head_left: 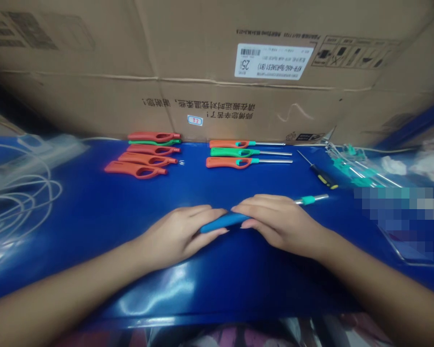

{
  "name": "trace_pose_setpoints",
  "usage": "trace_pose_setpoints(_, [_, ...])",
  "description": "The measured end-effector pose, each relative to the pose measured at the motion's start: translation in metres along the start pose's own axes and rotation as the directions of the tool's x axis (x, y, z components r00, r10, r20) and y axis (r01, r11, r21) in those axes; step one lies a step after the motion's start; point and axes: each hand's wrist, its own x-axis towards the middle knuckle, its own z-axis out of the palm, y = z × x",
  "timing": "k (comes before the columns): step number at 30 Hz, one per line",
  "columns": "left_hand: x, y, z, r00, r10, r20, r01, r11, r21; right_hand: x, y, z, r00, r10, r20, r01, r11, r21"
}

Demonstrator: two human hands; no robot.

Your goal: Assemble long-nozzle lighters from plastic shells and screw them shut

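In front of me both hands grip one blue lighter body (224, 222), held slightly tilted above the table. My left hand (183, 233) closes round its left end, fingers above and thumb below. My right hand (280, 221) pinches and covers its right part. Beyond the right hand's knuckles a metal tube with a teal collar (308, 200) sticks out; whether it is joined to the blue body is hidden. Farther back lie several orange lighter bodies (135, 169) with a green lighter body (154, 142), and three long-nosed lighters (231, 152), two orange and one green, with metal tubes.
A black and yellow screwdriver (323, 177) rests right of the lighters, near a pile of metal tubes with teal parts (358, 166). White cable (29, 205) coils at the left. A cardboard box (188, 53) walls off the back of the blue table (104, 289).
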Motion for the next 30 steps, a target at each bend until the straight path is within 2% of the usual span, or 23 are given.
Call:
trace_pose_setpoints(5, [0.001,-0.008,-0.007,0.995,0.082,-0.063,-0.072,0.987,0.146,0.0,0.005,-0.015,0.998,0.066,0.01,-0.066,0.998,-0.022])
trace_pose_setpoints(12, [0.002,-0.017,-0.012,0.994,0.104,-0.038,-0.097,0.984,0.147,-0.007,0.018,-0.021,1.0,0.029,-0.007,-0.03,0.991,-0.13])
trace_pose_setpoints(17, [0.002,-0.015,-0.005,0.999,0.036,-0.009,-0.034,0.988,0.15,-0.006,0.015,-0.017,1.0,0.012,-0.013,-0.014,0.982,-0.188])
trace_pose_setpoints(21, [0.002,-0.012,0.001,0.997,-0.024,0.075,0.018,0.997,0.079,-0.004,0.011,-0.006,0.999,-0.017,0.045,0.028,0.965,-0.262])
trace_pose_setpoints(23, [0.003,-0.012,0.002,0.996,-0.032,0.083,0.027,0.998,0.063,-0.003,0.01,-0.003,0.998,-0.011,0.063,0.028,0.961,-0.274])
trace_pose_setpoints(27, [0.004,-0.016,-0.003,1.0,-0.029,0.012,0.028,0.998,0.052,-0.002,0.016,-0.008,0.996,0.065,0.058,-0.041,0.938,-0.343])
trace_pose_setpoints(30, [0.005,-0.019,-0.008,0.998,-0.047,-0.037,0.049,0.997,0.063,-0.004,0.026,-0.018,0.986,0.16,0.049,-0.121,0.885,-0.45])
